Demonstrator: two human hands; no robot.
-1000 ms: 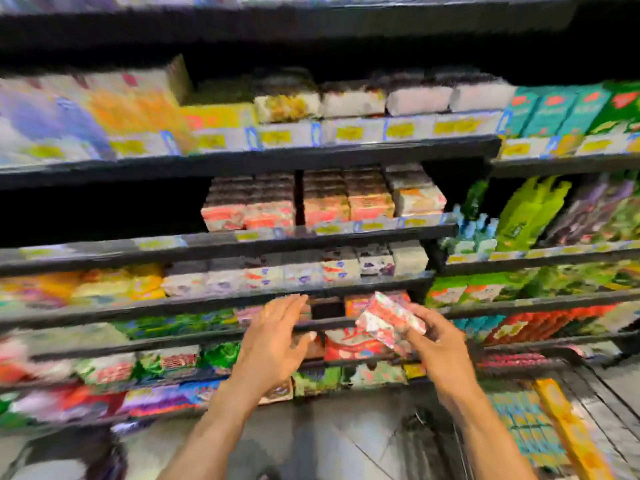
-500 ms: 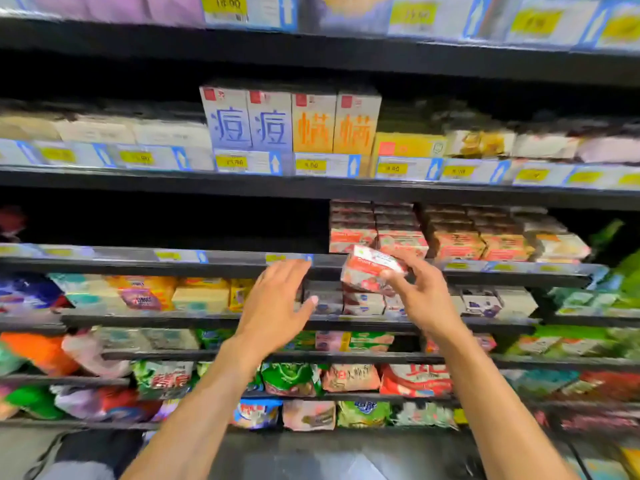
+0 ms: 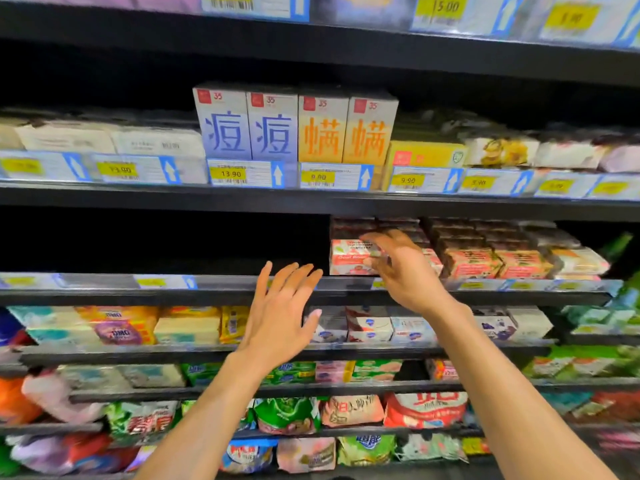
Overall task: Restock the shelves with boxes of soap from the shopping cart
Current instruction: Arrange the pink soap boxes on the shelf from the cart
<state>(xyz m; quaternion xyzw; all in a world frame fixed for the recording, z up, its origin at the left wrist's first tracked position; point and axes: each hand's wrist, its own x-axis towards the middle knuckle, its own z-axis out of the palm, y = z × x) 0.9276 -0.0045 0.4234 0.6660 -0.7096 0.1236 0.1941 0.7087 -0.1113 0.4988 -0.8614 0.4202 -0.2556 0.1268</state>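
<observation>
The black shelving point(image 3: 311, 202) fills the whole frame, tier over tier, in a dim shop aisle; the shopping cart is out of view. The tier that matters is the middle shelf point(image 3: 225, 296), crossing the centre of the frame, and its left part is too dark to read. Right of centre a row of red-and-white soap boxes point(image 3: 485, 265) runs along it, stacked several deep.

The left hand point(image 3: 280, 317), low centre, hovers flat before the shelf edge with its fingers straight and apart, holding nothing. The right hand point(image 3: 408, 271), just right of centre, has its fingers spread and only lightly bent, gripping nothing. Blur hides whether its tips touch the soap box point(image 3: 348, 257), which stands on the shelf at the left end of that row.

The placing looks nearly finished. To do it well, I would nudge the box with flat fingers until its printed face sits flush with its neighbours, pressing gently so the stacks behind are not toppled. Yellow price tags point(image 3: 230, 174) line the shelf fronts, so the box should sit behind its own tag
</observation>
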